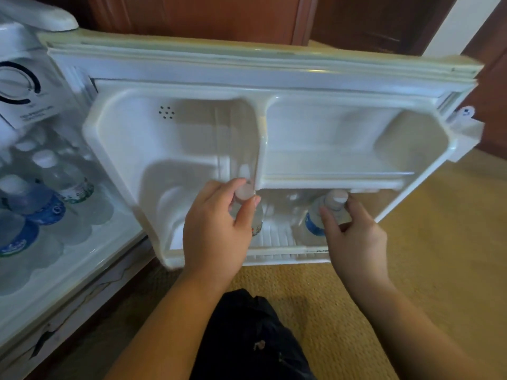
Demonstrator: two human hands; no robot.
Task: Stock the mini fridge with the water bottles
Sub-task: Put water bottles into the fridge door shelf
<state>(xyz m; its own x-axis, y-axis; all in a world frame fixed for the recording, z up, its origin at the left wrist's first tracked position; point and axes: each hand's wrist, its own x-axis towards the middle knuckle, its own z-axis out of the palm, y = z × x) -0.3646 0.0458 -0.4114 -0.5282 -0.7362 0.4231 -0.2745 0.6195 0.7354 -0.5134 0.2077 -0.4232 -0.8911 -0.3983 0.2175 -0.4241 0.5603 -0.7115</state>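
Observation:
The white mini fridge door (263, 78) stands swung open in front of me. Its bottom shelf (285, 252) holds two clear water bottles upright. My left hand (216, 229) grips the neck of the left bottle (244, 192), just under its white cap. The right bottle (315, 220) has a blue label, and my right hand (354, 237) grips it near its white cap. Several more bottles (49, 204), with blue and green labels, stand inside the fridge body (68, 270) at the far left.
A thermostat dial (16, 86) sits at the upper left inside the fridge. The door's upper shelf (337, 178) runs just above the bottle caps. A woven tan mat (411, 256) covers the floor. My dark-clothed knee (252, 338) is below the door. Dark wood panels (208, 15) stand behind.

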